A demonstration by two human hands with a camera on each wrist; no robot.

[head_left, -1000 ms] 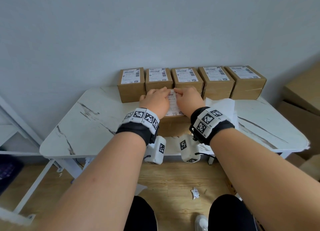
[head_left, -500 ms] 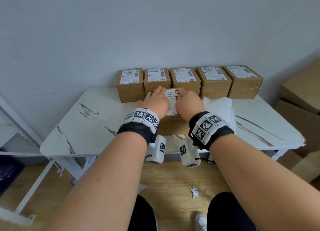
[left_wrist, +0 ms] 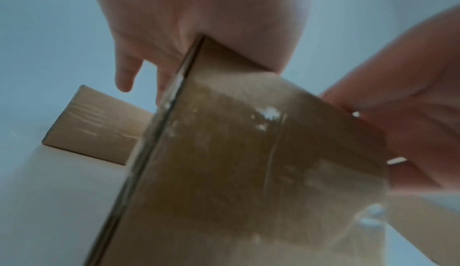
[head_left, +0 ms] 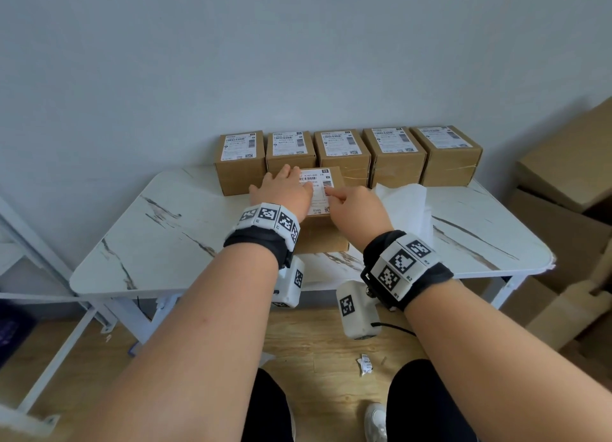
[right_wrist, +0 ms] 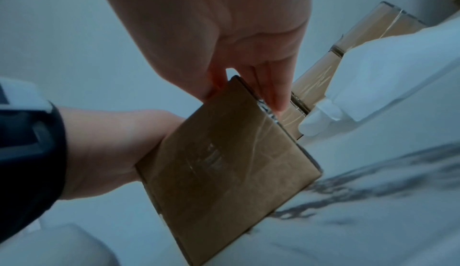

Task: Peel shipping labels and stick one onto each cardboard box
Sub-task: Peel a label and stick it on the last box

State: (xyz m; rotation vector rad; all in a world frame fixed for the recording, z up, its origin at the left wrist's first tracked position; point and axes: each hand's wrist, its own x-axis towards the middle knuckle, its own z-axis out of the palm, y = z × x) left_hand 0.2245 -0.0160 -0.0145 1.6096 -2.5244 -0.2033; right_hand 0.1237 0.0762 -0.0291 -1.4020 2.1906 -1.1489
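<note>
A brown cardboard box [head_left: 326, 239] stands mid-table in front of the back row, with a white shipping label [head_left: 319, 183] stuck on its top. My left hand [head_left: 284, 190] lies flat on the label's left part, fingers straight and reaching toward the far edge. On the label's right side rests my right hand [head_left: 354, 203], one digit pressing on the printed barcode. The left wrist view shows the palm [left_wrist: 199, 14] on the box [left_wrist: 248, 162]. From the right wrist, fingers [right_wrist: 273, 93] hang fairly straight beside the box [right_wrist: 229, 172].
Several labelled boxes [head_left: 341, 153] line the wall at the back of the marble table [head_left: 165, 236]. White backing sheets [head_left: 404, 203] lie right of the front box. Large cartons [head_left: 569, 176] stack at the right. A crumpled scrap [head_left: 364, 364] lies on the wood floor.
Both hands slid apart over the label: the left moved toward the far left, the right drew back to the right. More of the label's print now shows.
</note>
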